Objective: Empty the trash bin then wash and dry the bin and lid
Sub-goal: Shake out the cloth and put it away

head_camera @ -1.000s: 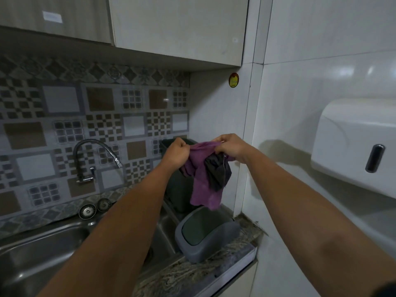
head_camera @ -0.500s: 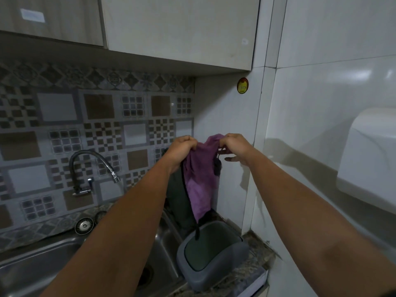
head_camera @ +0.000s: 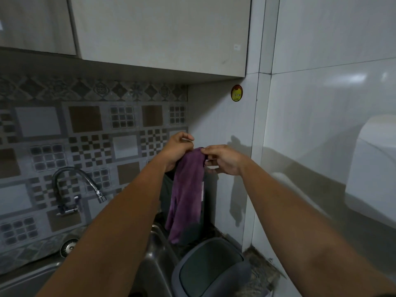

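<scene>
Two hands are working one purple cloth up near the wall corner. The left hand is closing its curled fingers around the cloth's top edge, and the right hand is pinching that same top edge from the other side, so the cloth is hanging straight down in a long fold between them. Holding it by the top like this is letting it drop open and untwist, which I judge is either a readying of the cloth for drying or a move to hang it up; a hook is not showing, so I cannot tell which.

The bin is standing upright just behind the cloth, dark and mostly hidden by it and by the left forearm, so what is inside it cannot be made out. The lid is lying on the surface below the cloth's lower end, just beside the sink, its dark inner panel facing up inside a grey rim. The sink basin is sitting largely out of sight under the arms, and whether water is in it is not visible. The faucet is arching over the left part with nothing running from it.

With bin and lid both set out of the sink, the washing is looking finished and the drying seems the step in hand.
</scene>
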Tool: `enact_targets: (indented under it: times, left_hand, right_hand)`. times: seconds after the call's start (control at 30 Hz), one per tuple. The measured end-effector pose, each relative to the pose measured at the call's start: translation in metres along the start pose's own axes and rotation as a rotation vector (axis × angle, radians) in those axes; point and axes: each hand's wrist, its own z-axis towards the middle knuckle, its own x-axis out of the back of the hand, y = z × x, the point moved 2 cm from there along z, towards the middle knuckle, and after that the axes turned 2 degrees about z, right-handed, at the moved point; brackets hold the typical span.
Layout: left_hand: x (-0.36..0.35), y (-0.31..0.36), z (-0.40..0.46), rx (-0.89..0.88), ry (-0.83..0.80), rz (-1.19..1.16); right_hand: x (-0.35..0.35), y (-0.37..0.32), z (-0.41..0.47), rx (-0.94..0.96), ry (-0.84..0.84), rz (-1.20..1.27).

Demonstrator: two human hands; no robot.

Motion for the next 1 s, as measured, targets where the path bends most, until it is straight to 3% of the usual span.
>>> enact_targets:
  times: [0.13,0.27,0.43,0.57,0.73,0.87,1.0]
  left_hand:
    - [0.0,-0.012,0.002,0.151,-0.196,-0.065]
    - [-0.006,-0.024,0.013,0.211,-0.33,0.095]
    - [-0.031,0.002,0.045,0.007,-0.133,0.193]
    - [-0.049,0.03,0.085,-0.09,-0.095,0.163]
    - [-0.055,0.042,0.13,-0.104,-0.214,0.197]
    - [-0.061,0.069,0.176,-0.338,-0.002,0.265]
    - [-0.083,0.097,0.223,-0.56,0.219,0.394]
  right_hand:
    - [0.008,-0.022,0.006,0.084,0.143,0.07]
    - [0.036,-0.039,0.008,0.149,0.361,0.135]
    - [0.067,-0.053,0.019,0.15,0.274,-0.184]
    - [0.085,-0.08,0.025,0.307,0.235,-0.495]
    - [0.116,-0.096,0.047,0.448,0.494,-0.961]
    - [0.125,-0.123,0.059,0.638,0.785,-1.206]
    - [0.136,-0.15,0.075,0.698,0.94,-1.492]
